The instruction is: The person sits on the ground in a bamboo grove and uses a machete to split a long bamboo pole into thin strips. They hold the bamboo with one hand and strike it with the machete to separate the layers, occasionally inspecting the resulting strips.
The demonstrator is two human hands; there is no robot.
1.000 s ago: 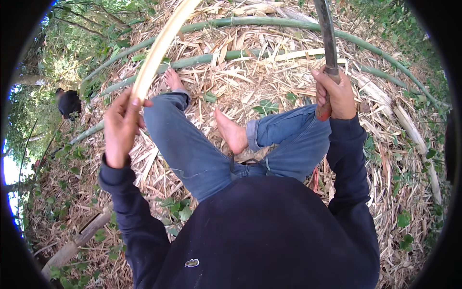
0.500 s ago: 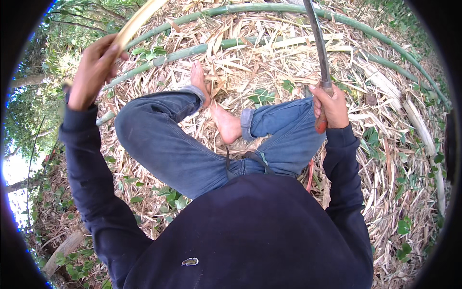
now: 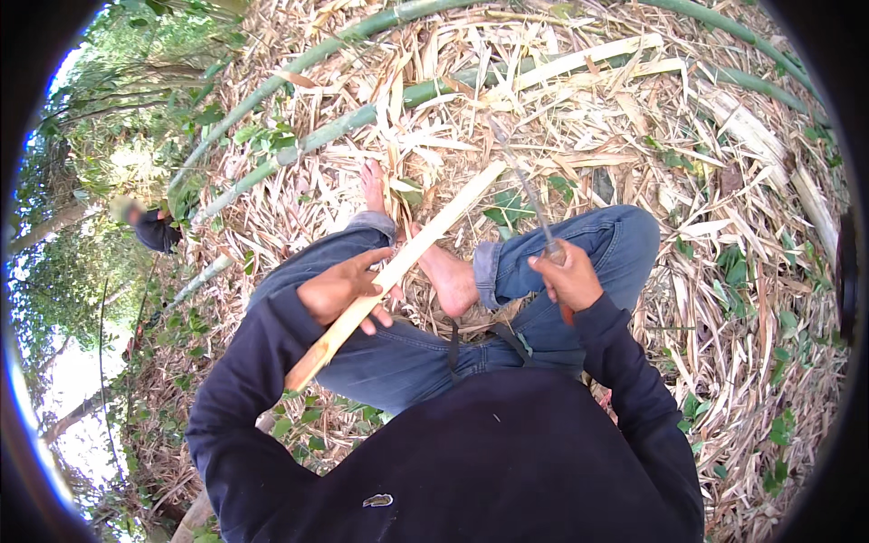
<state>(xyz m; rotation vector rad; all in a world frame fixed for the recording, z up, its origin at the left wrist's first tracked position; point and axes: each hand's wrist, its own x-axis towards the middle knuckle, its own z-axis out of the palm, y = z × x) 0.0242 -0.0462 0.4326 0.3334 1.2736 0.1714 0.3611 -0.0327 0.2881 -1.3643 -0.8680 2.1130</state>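
Observation:
A pale split bamboo strip [image 3: 433,230] lies slantwise across the fingers of my left hand [image 3: 333,290], above my bent left leg. Its lower end passes beside my left sleeve, and its upper end points away toward the right. The index finger is stretched out, while other fingertips show past the strip's edge. In my right hand [image 3: 577,279] is a long knife [image 3: 526,184], gripped by its handle over my right thigh. The narrow, slightly blurred blade points away and leans left, its tip close to the strip's far end but apart from it. Red shows at the handle's butt.
Two long green bamboo poles [image 3: 348,127] curve across the ground ahead. Dry shavings and leaves [image 3: 724,281] cover the ground around my bare feet [image 3: 450,276]. A weathered log [image 3: 760,140] lies at the right. Another person [image 3: 156,228] is at the far left among greenery.
My left hand has come down and inward from the upper left, bringing the bamboo strip across my lap. My right hand has moved lower and left, and the blade now leans further left.

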